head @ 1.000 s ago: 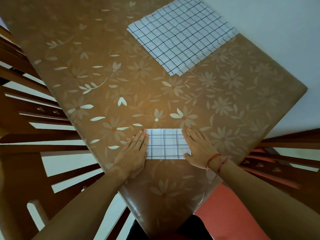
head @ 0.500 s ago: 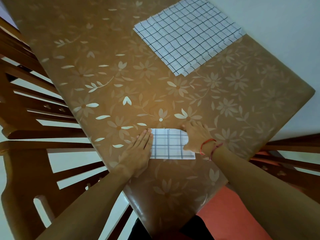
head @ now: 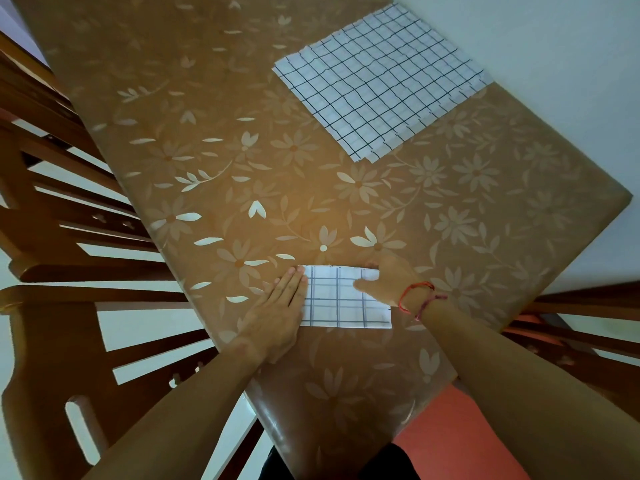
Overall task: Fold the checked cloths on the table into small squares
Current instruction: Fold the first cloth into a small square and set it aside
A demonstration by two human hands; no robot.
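A small folded checked cloth [head: 341, 299] lies near the front of the brown flowered table [head: 242, 161]. My left hand [head: 282, 306] lies flat with its fingers together, pressing the cloth's left edge. My right hand [head: 391, 280] pinches the cloth's far right corner between thumb and fingers; the corner is lifted a little. A stack of larger checked cloths [head: 381, 81], laid flat, rests at the far right of the table, against the wall side.
Wooden chairs [head: 69, 237] stand along the table's left side, and another chair [head: 571, 323] is at the right. A pale wall [head: 571, 81] borders the table's far right edge. Red floor [head: 450, 438] shows below the table corner.
My right hand has turned from lying flat on the folded cloth's right end to gripping its far right corner. My left hand has stayed in place. The camera has shifted slightly.
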